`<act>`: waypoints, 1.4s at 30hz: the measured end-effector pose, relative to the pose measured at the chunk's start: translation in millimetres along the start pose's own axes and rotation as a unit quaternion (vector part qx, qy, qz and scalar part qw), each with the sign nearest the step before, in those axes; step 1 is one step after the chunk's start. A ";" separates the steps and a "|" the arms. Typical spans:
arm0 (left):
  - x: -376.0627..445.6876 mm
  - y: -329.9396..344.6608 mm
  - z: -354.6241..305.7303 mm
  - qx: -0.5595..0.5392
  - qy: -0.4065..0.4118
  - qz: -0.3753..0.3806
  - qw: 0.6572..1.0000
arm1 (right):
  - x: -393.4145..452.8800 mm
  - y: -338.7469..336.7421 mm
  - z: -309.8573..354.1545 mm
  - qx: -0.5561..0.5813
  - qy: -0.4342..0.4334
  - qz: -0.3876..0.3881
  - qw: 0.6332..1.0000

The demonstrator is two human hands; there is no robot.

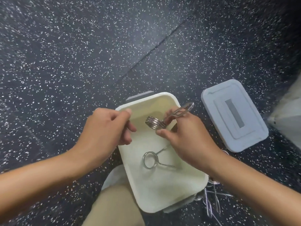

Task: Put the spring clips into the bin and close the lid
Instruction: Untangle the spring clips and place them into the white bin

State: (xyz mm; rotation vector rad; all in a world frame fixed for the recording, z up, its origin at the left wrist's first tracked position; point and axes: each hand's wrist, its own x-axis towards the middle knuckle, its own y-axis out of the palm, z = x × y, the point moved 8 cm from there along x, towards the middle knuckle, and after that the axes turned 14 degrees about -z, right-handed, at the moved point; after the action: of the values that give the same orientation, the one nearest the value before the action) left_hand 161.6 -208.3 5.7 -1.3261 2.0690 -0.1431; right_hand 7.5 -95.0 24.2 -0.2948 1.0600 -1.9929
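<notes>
A cream open bin sits on the dark speckled floor below me. One metal spring clip lies flat on its bottom. My right hand grips a second spring clip by its handles above the bin's far half, the coil pointing left. My left hand hovers over the bin's left rim, fingers curled with nothing in them. The grey lid lies flat on the floor, right of the bin. Several more clips lie in a heap by the bin's near right corner.
My knee in tan cloth is just in front of the bin's near left corner. A pale object stands at the right edge, beyond the lid. A seam in the floor mat runs diagonally behind the bin.
</notes>
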 end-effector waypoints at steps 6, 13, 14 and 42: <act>4.6 -0.7 4.3 0.008 0.026 0.016 0.999 | 14.3 36.1 19.4 -0.181 -0.324 0.067 0.926; 15.9 -1.3 6.1 0.009 0.036 0.007 0.999 | 9.3 113.1 13.4 -0.252 -0.576 0.197 0.753; 15.5 -0.8 6.8 0.012 0.037 0.008 0.999 | 13.3 121.4 8.8 -0.257 -0.565 0.220 0.752; -24.8 64.2 -12.2 0.065 0.075 0.090 0.991 | 13.0 48.4 2.2 -0.249 -0.573 0.091 0.776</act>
State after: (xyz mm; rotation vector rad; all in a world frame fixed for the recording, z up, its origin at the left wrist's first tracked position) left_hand 111.7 -159.8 -0.5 -1.0734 2.2522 -0.3011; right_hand 28.0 -120.3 -13.9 -1.4140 0.6844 -0.9371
